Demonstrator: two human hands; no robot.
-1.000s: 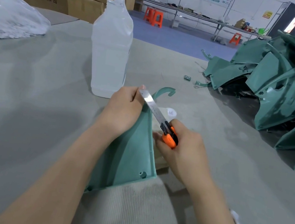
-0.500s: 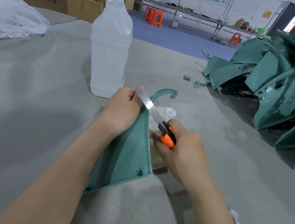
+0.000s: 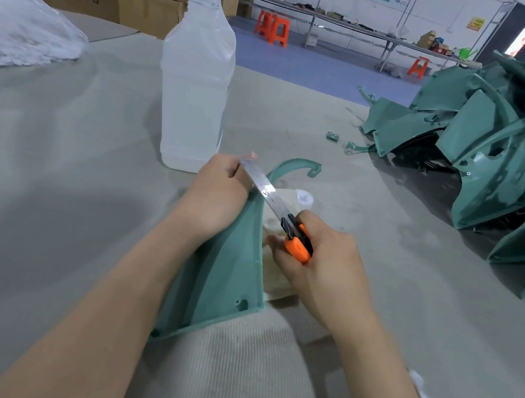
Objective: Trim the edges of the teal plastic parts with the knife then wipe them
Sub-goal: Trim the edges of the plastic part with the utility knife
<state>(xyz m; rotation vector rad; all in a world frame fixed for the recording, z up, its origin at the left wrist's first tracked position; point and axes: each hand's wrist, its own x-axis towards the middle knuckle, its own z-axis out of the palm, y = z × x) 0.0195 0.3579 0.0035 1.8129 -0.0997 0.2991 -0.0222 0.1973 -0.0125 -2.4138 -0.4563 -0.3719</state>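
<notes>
Both hands busy — left hand (image 3: 216,196) grips teal part (image 3: 224,275), right hand (image 3: 323,261) knife (image 3: 274,201).

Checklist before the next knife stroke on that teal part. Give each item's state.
1. Left hand grips the teal part firmly: ok.
2. Right hand holds the knife by its orange handle: ok.
3. Blade lies across the part's edge: ok.
4. Left fingers are away from the blade: not ok, the tip sits right at the left thumb.
5. Blade is locked in its handle: cannot tell.
6. Cloth for wiping is near: ok, it lies beside the part.
</notes>
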